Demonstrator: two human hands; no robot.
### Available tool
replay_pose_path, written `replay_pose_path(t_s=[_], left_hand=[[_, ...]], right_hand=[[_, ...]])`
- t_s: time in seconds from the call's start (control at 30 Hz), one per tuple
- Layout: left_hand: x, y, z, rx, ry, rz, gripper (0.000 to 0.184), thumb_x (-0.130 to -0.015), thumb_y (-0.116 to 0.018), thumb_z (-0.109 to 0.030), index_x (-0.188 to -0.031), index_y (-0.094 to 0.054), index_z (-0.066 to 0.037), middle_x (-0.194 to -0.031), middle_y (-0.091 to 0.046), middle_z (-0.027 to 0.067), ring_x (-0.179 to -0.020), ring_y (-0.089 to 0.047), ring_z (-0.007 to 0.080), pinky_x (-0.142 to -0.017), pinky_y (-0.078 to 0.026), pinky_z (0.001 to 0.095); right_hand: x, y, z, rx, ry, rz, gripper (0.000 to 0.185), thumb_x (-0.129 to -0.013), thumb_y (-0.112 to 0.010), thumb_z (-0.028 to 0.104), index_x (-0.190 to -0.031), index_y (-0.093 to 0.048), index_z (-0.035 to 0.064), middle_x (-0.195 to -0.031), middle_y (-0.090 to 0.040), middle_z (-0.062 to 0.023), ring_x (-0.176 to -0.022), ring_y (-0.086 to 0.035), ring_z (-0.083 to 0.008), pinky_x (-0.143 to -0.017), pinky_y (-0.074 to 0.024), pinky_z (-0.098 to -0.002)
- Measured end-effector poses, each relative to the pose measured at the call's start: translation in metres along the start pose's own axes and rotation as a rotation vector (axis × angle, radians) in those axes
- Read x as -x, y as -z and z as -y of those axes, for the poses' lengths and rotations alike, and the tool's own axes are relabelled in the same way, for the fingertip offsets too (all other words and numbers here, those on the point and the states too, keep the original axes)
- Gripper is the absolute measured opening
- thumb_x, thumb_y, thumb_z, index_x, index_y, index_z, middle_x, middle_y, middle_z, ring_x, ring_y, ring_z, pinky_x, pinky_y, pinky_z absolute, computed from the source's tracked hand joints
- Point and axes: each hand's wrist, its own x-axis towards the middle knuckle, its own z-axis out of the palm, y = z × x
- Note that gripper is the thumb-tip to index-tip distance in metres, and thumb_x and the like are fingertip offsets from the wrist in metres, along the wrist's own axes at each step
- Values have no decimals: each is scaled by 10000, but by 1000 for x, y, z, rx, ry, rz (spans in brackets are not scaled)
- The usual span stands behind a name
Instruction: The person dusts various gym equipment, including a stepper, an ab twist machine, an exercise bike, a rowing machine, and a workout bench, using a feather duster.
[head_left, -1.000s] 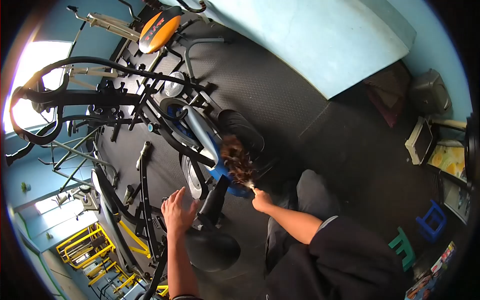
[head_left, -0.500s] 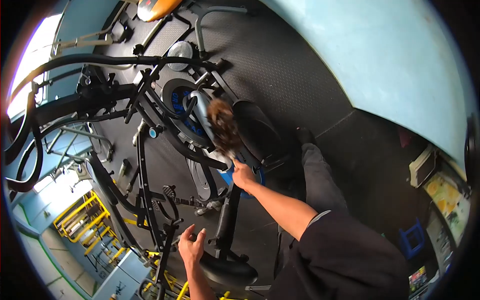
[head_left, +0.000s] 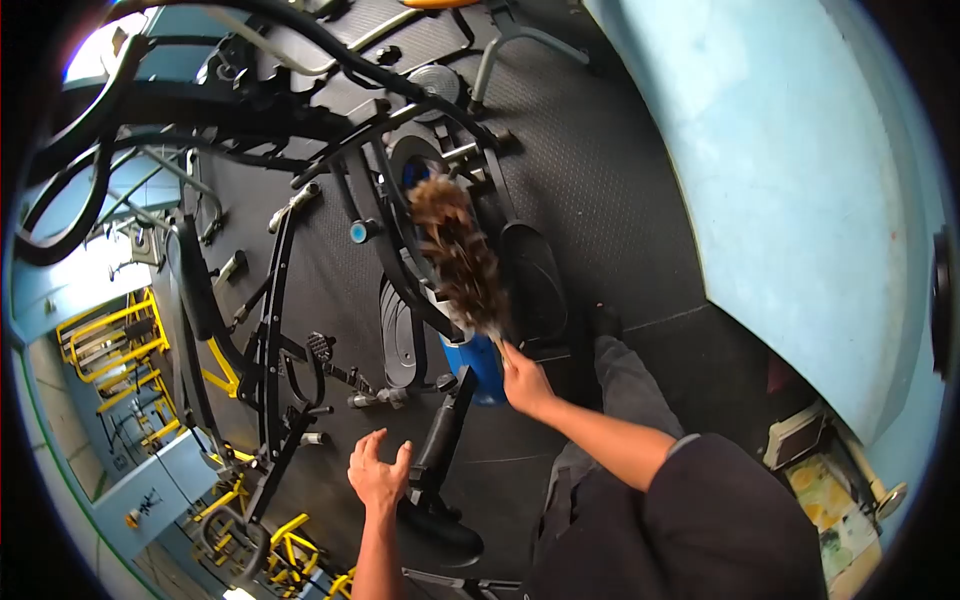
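Observation:
A brown feather duster [head_left: 458,258] has its handle in my right hand [head_left: 526,381], fingers closed round it. Its feathers lie over the middle of a black elliptical machine, between the two foot pedals, and partly cover the round flywheel housing [head_left: 412,160]. Whether the feathers touch the housing cannot be made out. A blue rear cover [head_left: 478,372] shows just beside my right hand. My left hand [head_left: 379,472] holds nothing; its fingers are apart, in the air near a black padded post [head_left: 443,425] and the dark seat [head_left: 440,535] below it.
The near pedal [head_left: 403,335] and the far pedal [head_left: 534,282] flank the machine's body. Black handlebars [head_left: 85,215] curve across the upper left. Yellow gym frames [head_left: 120,340] stand at the left. A pale blue wall [head_left: 770,150] runs along the right.
The duster now reaches out longer across the machine, with its feathers more spread. The view has shifted, so the machine's handlebars sit higher. My left hand remains open.

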Motion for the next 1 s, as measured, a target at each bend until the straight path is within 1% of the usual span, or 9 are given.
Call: replay_pose_path(t_s=[0.1, 0.2, 0.23, 0.3, 0.53, 0.57, 0.7, 0.73, 1.0], left_hand=[[1, 2, -2, 28, -1, -44, 431, -684, -705, -368, -1036, -630, -130, -1059, -609, 58, -982, -570, 276, -829, -448, 406], [4, -1, 5, 101, 4, -128, 461, -706, -692, -388, -1075, -616, -123, -1107, -598, 69, -1020, -558, 281, -855, -435, 409], [5, -1, 5, 125, 16, -159, 466, -715, -686, -389, -1091, -610, -125, -1118, -594, 70, -1036, -552, 281, -865, -429, 410], [7, 4, 5, 265, 25, -204, 474, -737, -670, -382, -1131, -594, -130, -1131, -588, 78, -1061, -542, 279, -889, -414, 413], [40, -4, 26, 677, -122, -895, 440, -767, -618, -292, -1136, -574, -55, -1127, -577, 139, -1048, -540, 316, -909, -404, 401], [57, -6, 28, 696, -108, -920, 441, -767, -618, -288, -1138, -574, -55, -1122, -577, 141, -1045, -541, 321, -910, -405, 401], [139, -21, 37, 585, -54, -854, 464, -738, -641, -289, -1152, -574, -89, -1175, -542, 124, -1093, -506, 313, -962, -341, 440], [156, -26, 38, 593, -59, -869, 464, -738, -641, -289, -1152, -574, -89, -1175, -542, 124, -1093, -506, 313, -962, -341, 440], [243, -74, 28, 378, 4, -792, 446, -692, -655, -286, -1106, -612, -124, -1204, -518, 119, -1166, -450, 311, -1006, -296, 484]], right_hand=[[80, 34, -14, 151, 23, 182, 387, -879, -477, 97, -1254, -492, -1, -1096, -579, -270, -1038, -564, -399, -853, -476, -402], [125, 79, 25, 297, -192, 332, 356, -884, -483, 111, -1232, -525, 48, -994, -627, -224, -930, -620, -366, -777, -485, -399], [129, 86, 18, 323, -162, 359, 356, -884, -483, 111, -1232, -525, 48, -994, -627, -224, -930, -620, -366, -777, -485, -399], [141, 98, 4, 314, 245, 126, 326, -890, -500, 119, -1203, -544, 37, -902, -652, -172, -805, -649, -273, -713, -488, -362], [199, 129, 58, 514, 129, 704, 272, -896, -530, 222, -1125, -601, 92, -746, -614, -132, -697, -614, -220, -663, -474, -344], [205, 124, 29, 473, 278, 671, 277, -886, -531, 224, -1120, -607, 95, -826, -643, -165, -783, -640, -269, -707, -478, -382], [200, 99, -1, 745, 188, 544, 299, -869, -498, 235, -1088, -617, 70, -918, -645, -205, -868, -615, -378, -747, -475, -431], [192, 92, -10, 770, 76, 499, 292, -869, -493, 239, -1055, -628, 59, -892, -642, -212, -859, -616, -384, -739, -472, -439], [275, 133, 6, 696, 175, 491, 284, -849, -485, 222, -989, -635, 26, -888, -639, -224, -861, -618, -387, -754, -476, -452]])
